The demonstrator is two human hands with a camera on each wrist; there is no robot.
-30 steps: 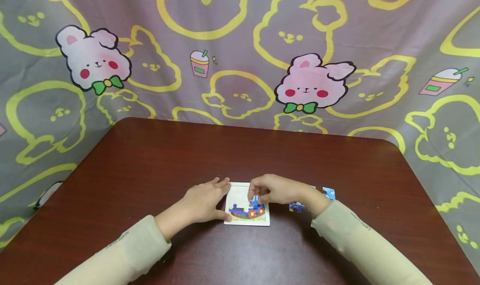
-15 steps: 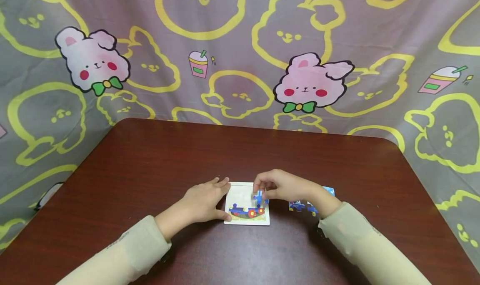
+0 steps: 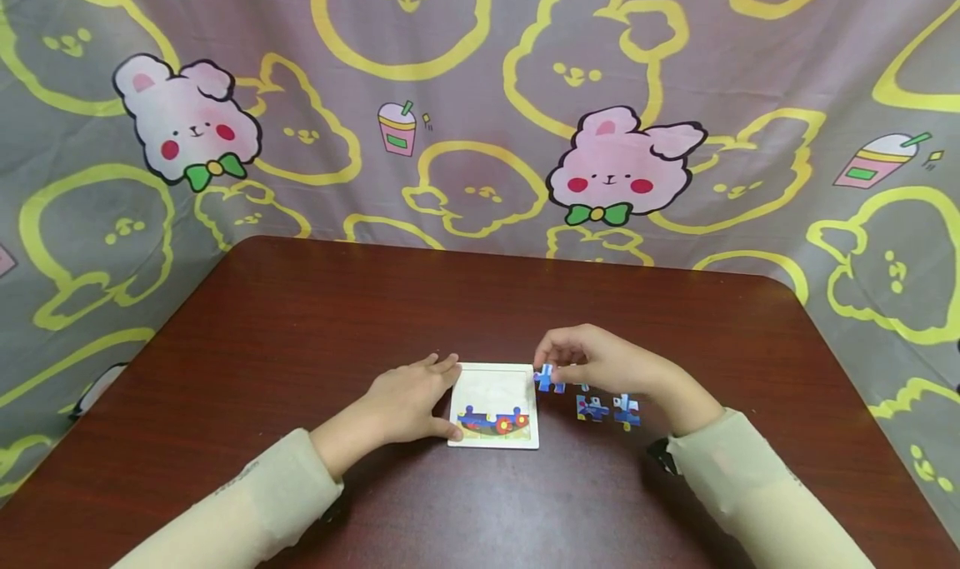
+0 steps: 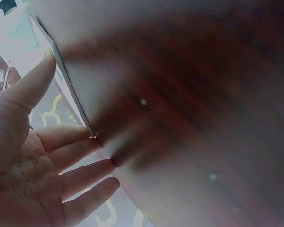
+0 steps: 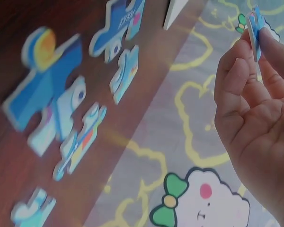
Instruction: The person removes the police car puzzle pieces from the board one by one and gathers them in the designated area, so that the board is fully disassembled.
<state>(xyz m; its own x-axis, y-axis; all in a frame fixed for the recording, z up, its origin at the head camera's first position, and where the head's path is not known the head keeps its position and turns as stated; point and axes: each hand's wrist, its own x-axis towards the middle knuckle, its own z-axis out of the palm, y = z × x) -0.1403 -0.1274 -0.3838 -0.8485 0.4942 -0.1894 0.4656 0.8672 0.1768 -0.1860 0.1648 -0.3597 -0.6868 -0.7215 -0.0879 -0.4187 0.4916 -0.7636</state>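
A grey cloth [image 3: 465,119] with rabbit heads and yellow outlines hangs along the far side and both flanks of a dark red table [image 3: 337,327]. Pale sleeves [image 3: 292,486] reach in from the near left and near right. The left hand [image 3: 401,398] lies along the left side of the tray [image 3: 491,386], fingers spread and fairly straight, thumb at its near left corner and fingertips by the far left one. The tray lies flat, its far part bare, its near part filled by a blue vehicle [image 3: 495,423] with red wheels. The right hand [image 3: 611,361] pinches a blue piece [image 3: 546,376] between thumb and forefinger, just right of the tray's far right corner. Several loose pieces [image 5: 52,90] lie near the right hand.
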